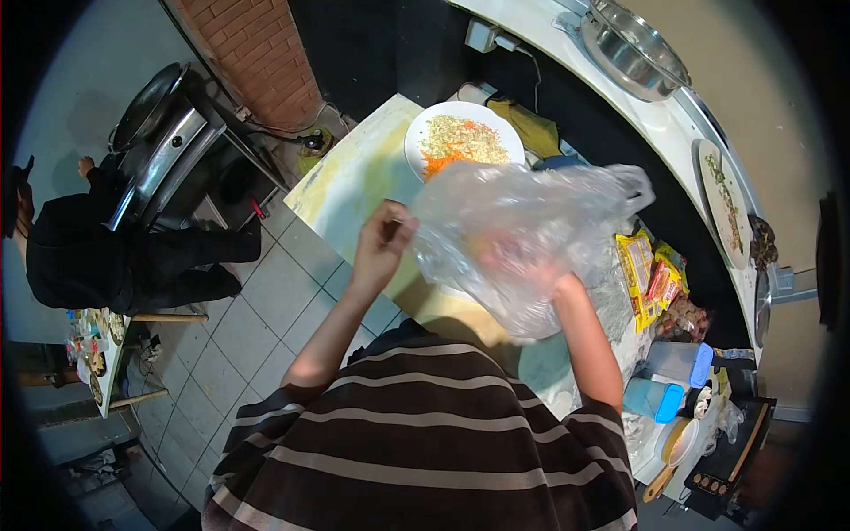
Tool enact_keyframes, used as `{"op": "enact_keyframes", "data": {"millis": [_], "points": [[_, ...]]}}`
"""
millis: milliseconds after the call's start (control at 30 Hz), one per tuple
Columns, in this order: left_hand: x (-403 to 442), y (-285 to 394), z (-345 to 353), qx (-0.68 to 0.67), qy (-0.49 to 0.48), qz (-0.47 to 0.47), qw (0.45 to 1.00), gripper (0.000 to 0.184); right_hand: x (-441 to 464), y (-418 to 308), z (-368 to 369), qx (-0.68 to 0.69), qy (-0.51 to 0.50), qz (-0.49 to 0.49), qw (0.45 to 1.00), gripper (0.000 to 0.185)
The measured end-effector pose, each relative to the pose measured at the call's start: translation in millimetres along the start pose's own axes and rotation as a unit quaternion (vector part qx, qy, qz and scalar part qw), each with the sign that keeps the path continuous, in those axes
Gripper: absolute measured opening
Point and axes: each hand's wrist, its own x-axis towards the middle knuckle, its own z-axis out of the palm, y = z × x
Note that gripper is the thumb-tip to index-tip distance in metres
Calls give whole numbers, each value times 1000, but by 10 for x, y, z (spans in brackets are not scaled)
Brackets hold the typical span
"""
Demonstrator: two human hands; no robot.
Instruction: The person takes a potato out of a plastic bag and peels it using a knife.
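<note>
Since the clear plastic bag (522, 208) is billowing above the bench (341, 177), between my two hands, I'm treating it as nearly weightless but awkward. It's looking thin, floppy and a bit slippery, so I'm guessing it'd snag or tear if yanked. I'm favouring a light pinch on a doubled edge, or the looped handle (639, 188) over on the right, rather than the baggy middle.

My left grip (387, 232) is curling partly closed, with its tips right at the bag's near side; I can't tell if they're actually pinching film. My right grip (556, 280) is disappearing behind or into the plastic, fingers blurring through it, so I can't say how far it's closing.

Just past the bag, a white plate (413, 142) is holding chopped pale and orange bits (456, 137). Yellow packets (636, 274) and blue-lidded containers (657, 400) are sitting off to the right.
</note>
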Motion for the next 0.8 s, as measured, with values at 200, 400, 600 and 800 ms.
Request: {"op": "enact_keyframes", "data": {"millis": [200,400,600,800], "points": [[-35,-185,-326,-95,136,-129,978,11,-405,-288,148,-115,103,-223,962,54],[-7,-234,-328,-233,53,-176,955,13,-643,-376,215,-241,222,-339,882,55],[88,-47,159,-243,-42,-171,954,32,-862,-171,73,-280,175,-362,872,52],[213,19,971,-237,-254,-178,921,43,-909,318,-291,-109,169,-255,946,52]]}}
